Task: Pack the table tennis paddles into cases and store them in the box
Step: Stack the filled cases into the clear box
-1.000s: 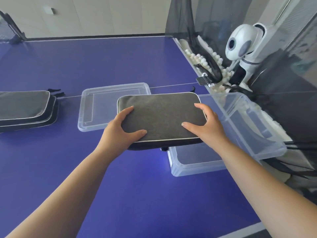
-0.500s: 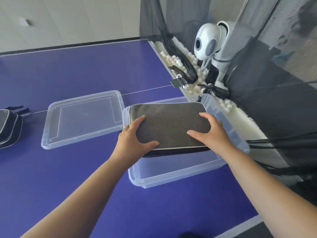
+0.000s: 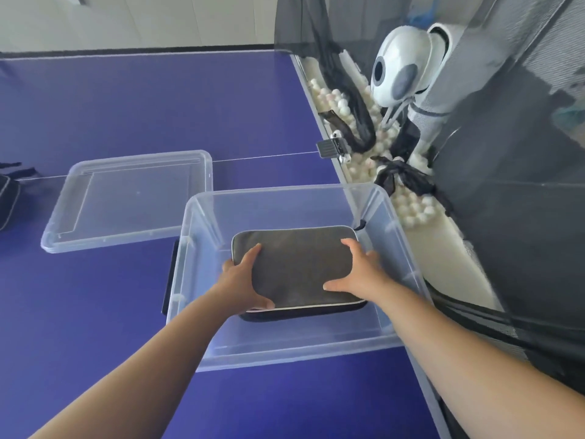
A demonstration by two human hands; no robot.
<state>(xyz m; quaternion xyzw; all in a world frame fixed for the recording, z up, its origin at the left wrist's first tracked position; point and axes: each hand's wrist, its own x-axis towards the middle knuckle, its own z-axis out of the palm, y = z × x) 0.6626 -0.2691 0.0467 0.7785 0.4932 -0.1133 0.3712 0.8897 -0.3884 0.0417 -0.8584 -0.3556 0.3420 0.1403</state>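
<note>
change: the grey paddle case (image 3: 296,264), held above the box rim half a second ago, is now down inside the clear storage box (image 3: 384,339); view has swung right, so the other cases at left are almost out of frame.
table: blue table tennis table (image 3: 158,106), white centre line running under the lid.
box: clear plastic, open top, at the table's right edge; near wall towards the person. Nothing else visible in it.
lid: clear box lid (image 3: 126,198) flat on the table, just left of and behind the box.
case location: inside the box, flat, grey face up, low near the floor; cannot tell if it is touching bottom.
left hand: left hand (image 3: 242,285) grips the case's near-left corner, thumb on top, fingers curled along the left edge.
right hand: right hand (image 3: 356,274) holds the near-right side, thumb and fingers spread over the top, wrapping the edge.
handling: looks light, padded fabric, semi-stiff with white piping; not fragile, not slippery. Two-hand hold at opposite edges keeps it level; best grip is the side edges, not the zip.
other case: dark edge of another case (image 3: 8,204) at far left.
clutter: ball-feeder robot (image 3: 399,74) and white balls (image 3: 414,207) beyond the table's right edge.
</note>
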